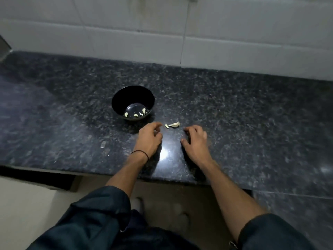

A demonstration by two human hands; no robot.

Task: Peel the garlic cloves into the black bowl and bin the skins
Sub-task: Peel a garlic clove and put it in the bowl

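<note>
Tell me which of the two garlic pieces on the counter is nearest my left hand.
The smaller piece, just beyond the left hand; the larger papery one lies farther right.

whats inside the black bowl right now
Four pale peeled garlic cloves lie on the floor of the black bowl, toward its near side. The bowl's near wall hides the closest strip of the floor.

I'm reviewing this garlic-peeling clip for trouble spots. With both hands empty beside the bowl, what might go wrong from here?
1. The two garlic pieces between the left hand and right hand are small and loose on the countertop; a pinch may flick them away.
2. The black bowl sits close to the left hand; a knock might spill its peeled cloves.
3. No bin is in view, so skins may get left behind.
</note>
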